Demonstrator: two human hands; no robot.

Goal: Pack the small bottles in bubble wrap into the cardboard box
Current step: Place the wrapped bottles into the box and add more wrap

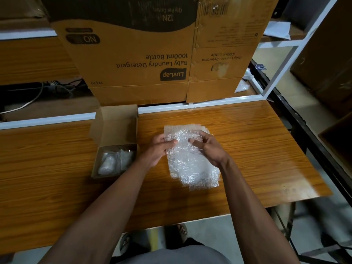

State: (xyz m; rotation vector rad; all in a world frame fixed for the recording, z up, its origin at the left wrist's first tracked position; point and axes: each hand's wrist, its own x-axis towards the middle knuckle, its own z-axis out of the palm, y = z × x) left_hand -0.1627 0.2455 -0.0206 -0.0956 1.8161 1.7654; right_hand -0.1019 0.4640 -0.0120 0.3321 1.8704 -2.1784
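A small cardboard box (114, 128) stands open on the wooden table (257, 149), its lid raised at the back. Inside it lie wrapped small bottles (109, 163) in clear bubble wrap. To its right a stack of bubble wrap sheets (192, 166) lies flat on the table. My left hand (159, 149) grips the left edge of the top sheet, thumb on top. My right hand (208, 147) pinches the same sheet near its upper right part with curled fingers. Any bottle under the wrap is hidden.
A large brown detergent carton (152, 54) stands behind the table past a white frame rail (209, 102). Cables (38, 90) lie at the back left. The table's right edge drops to a dark metal frame (304, 130). My feet (181, 233) show below the front edge.
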